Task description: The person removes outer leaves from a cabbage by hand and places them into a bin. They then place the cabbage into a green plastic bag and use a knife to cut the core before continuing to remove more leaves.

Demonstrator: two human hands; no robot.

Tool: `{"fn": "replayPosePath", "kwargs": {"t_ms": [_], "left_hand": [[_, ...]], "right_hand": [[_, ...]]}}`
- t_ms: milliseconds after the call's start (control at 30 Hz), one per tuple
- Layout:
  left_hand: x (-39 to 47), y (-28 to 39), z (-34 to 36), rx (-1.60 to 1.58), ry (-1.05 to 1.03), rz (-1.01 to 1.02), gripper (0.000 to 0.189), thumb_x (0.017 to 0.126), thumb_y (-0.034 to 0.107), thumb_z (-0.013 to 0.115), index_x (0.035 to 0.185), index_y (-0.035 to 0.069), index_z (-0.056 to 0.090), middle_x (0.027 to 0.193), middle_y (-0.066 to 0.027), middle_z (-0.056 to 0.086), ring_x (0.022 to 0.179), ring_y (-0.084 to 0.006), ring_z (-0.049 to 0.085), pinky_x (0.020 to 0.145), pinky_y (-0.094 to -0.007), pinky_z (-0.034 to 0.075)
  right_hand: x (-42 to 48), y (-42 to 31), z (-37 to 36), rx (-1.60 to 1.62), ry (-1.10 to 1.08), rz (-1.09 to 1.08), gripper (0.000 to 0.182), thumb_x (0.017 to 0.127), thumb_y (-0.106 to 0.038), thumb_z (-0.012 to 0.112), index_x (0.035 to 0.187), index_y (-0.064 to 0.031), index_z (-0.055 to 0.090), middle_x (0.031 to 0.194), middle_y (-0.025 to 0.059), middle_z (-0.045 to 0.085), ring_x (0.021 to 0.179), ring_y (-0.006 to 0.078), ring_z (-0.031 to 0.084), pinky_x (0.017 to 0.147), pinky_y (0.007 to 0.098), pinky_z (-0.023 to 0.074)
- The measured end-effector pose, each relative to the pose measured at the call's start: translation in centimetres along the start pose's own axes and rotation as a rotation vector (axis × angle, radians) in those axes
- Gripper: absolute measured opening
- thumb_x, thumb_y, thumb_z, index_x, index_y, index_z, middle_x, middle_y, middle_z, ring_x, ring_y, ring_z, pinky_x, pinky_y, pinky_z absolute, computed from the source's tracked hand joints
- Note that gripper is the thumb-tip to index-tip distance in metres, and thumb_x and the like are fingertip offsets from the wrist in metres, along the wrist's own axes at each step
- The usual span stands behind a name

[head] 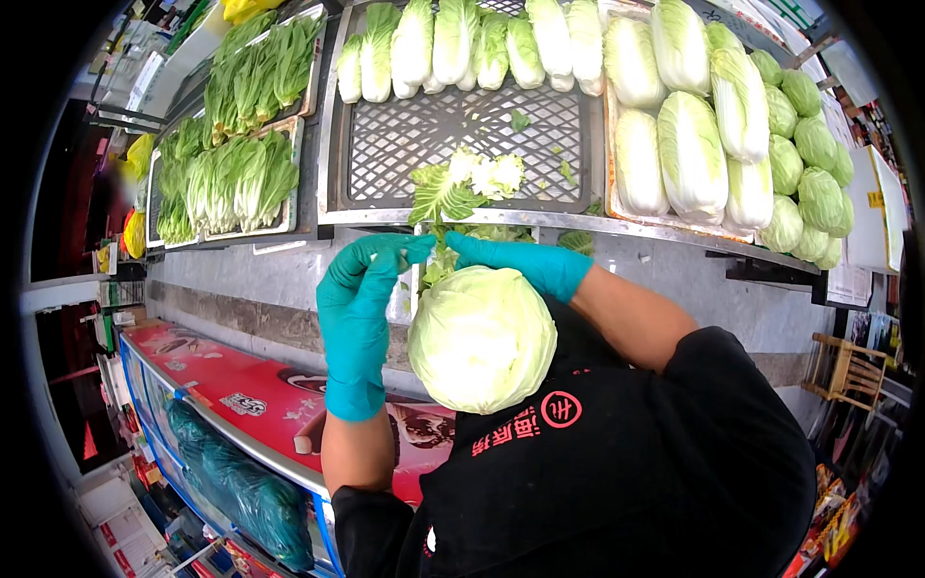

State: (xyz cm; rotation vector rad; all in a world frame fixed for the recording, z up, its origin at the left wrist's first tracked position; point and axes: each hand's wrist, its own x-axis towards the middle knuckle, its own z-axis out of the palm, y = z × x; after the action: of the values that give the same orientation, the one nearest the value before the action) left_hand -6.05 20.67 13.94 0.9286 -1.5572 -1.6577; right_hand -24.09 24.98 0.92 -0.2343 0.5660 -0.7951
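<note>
In front of my chest is a round, pale green cabbage (482,339). My right hand (524,261), in a teal glove, lies just beyond its far side; whether it bears the cabbage is hidden. To the cabbage's left, my left hand (368,311), also gloved, is raised with bent fingers. A small pale bit (402,260) shows by its thumb, too unclear to name. The fingertips of both hands come close together above loose leaf scraps (442,269). Past them, a green leaf (446,196) and crumpled pale leaves (497,175) lie on a black plastic crate (379,155).
Napa cabbages (455,43) line the crate's back; more napa cabbages (692,155) and stacked round cabbages (818,141) are at right. Leafy greens (238,177) fill trays at left. A metal edge (506,217) fronts the stand. A red-topped chest freezer (238,383) stands lower left, a wooden stool (845,370) right.
</note>
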Motion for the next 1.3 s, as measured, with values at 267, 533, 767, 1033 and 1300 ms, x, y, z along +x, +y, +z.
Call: {"fn": "replayPosePath", "kwargs": {"t_ms": [267, 533, 767, 1033, 1300], "left_hand": [[-3.0, 4.1, 4.2, 0.853, -0.32, 0.33, 0.035, 0.072, 0.015, 0.075, 0.106, 0.01, 0.066, 0.116, -0.0138, 0.064, 0.117, -0.0352, 0.054, 0.101, -0.0467, 0.039], [-4.0, 2.1, 2.9, 0.665, 0.003, 0.39, 0.013, 0.082, 0.004, 0.067, 0.094, 0.007, 0.064, 0.103, -0.0115, 0.066, 0.099, -0.0252, 0.062, 0.085, -0.0344, 0.048], [-3.5, -0.4, 0.3, -0.113, 0.396, 0.278, 0.007, 0.089, 0.003, 0.058, 0.095, 0.001, 0.061, 0.105, -0.0111, 0.066, 0.094, -0.0181, 0.062, 0.087, -0.0311, 0.047], [-4.8, 1.3, 1.5, 0.702, -0.095, 0.231, 0.069, 0.069, 0.031, 0.08, 0.127, 0.006, 0.053, 0.132, -0.0121, 0.051, 0.114, -0.0266, 0.056, 0.093, -0.0363, 0.048], [-7.3, 3.7, 2.0, 0.946, -0.135, 0.165, 0.05, 0.079, 0.023, 0.07, 0.124, 0.006, 0.057, 0.126, -0.0129, 0.056, 0.103, -0.0316, 0.061, 0.084, -0.0379, 0.052]], "right_hand": [[-1.8, -0.7, 2.0, 0.107, -0.045, -0.009, 0.05, 0.092, -0.052, 0.052, 0.109, -0.0055, 0.062, 0.104, 0.0095, 0.068, 0.088, 0.0156, 0.066, 0.079, 0.0312, 0.0547], [-1.5, -0.5, 2.1, 0.056, -0.09, 0.062, 0.051, 0.091, -0.052, 0.054, 0.107, -0.0055, 0.064, 0.105, 0.0095, 0.068, 0.088, 0.0145, 0.066, 0.078, 0.0303, 0.0547], [-2.3, -0.3, 1.6, 0.132, 0.018, 0.106, 0.046, 0.097, -0.044, 0.047, 0.119, -0.0044, 0.059, 0.107, 0.0079, 0.067, 0.088, 0.0134, 0.065, 0.078, 0.0291, 0.0548], [-2.1, -0.1, 2.2, 0.195, -0.001, 0.124, 0.045, 0.096, -0.043, 0.05, 0.123, -0.0073, 0.056, 0.117, 0.0079, 0.063, 0.101, 0.0153, 0.062, 0.087, 0.0319, 0.0521], [-1.1, 0.3, 0.8, 0.156, 0.015, 0.16, 0.046, 0.095, -0.045, 0.05, 0.118, -0.0066, 0.058, 0.111, 0.0105, 0.065, 0.094, 0.017, 0.064, 0.082, 0.0323, 0.0538]]}}
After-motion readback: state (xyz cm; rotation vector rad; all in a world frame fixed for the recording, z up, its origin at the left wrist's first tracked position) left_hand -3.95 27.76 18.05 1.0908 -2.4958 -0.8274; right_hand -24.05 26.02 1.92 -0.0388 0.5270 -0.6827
